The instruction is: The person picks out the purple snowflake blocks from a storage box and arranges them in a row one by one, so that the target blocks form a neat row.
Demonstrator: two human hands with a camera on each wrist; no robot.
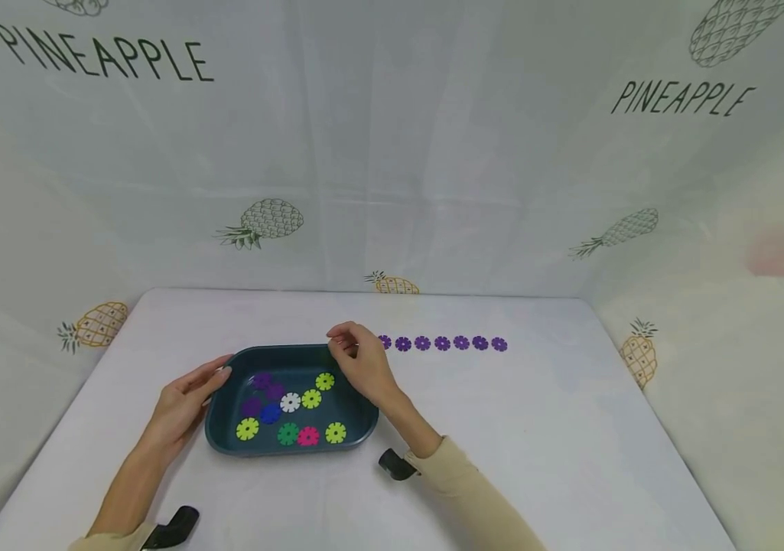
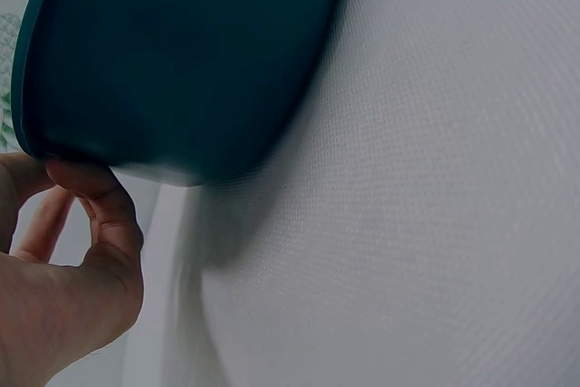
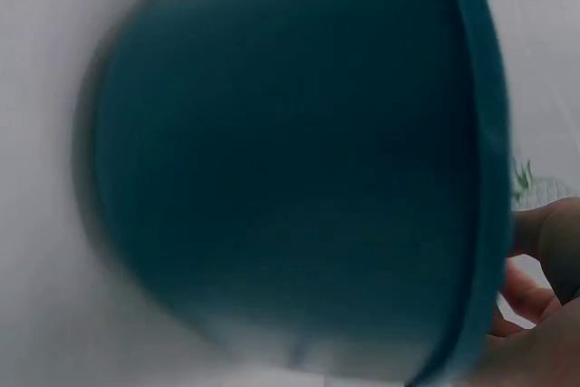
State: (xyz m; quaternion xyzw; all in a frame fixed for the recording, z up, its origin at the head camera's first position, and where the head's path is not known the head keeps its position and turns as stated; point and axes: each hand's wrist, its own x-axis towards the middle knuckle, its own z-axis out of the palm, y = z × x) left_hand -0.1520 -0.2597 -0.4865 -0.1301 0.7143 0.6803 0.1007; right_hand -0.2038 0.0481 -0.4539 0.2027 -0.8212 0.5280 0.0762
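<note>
A dark teal tray sits on the white table, with flower-shaped plastic discs lying in it. My left hand grips its left rim, thumb on the edge; the left wrist view shows the thumb bent against the rim. Over the back right rim is my right hand, its fingers bent toward the thumb; whether a disc is between them I cannot tell. In the right wrist view the tray wall covers most of the picture and hides part of that hand.
Inside the tray lie yellow-green discs, purple ones, a blue, a white, a green and a pink one. A row of purple discs runs rightward behind the right hand. A pineapple-print curtain hangs behind.
</note>
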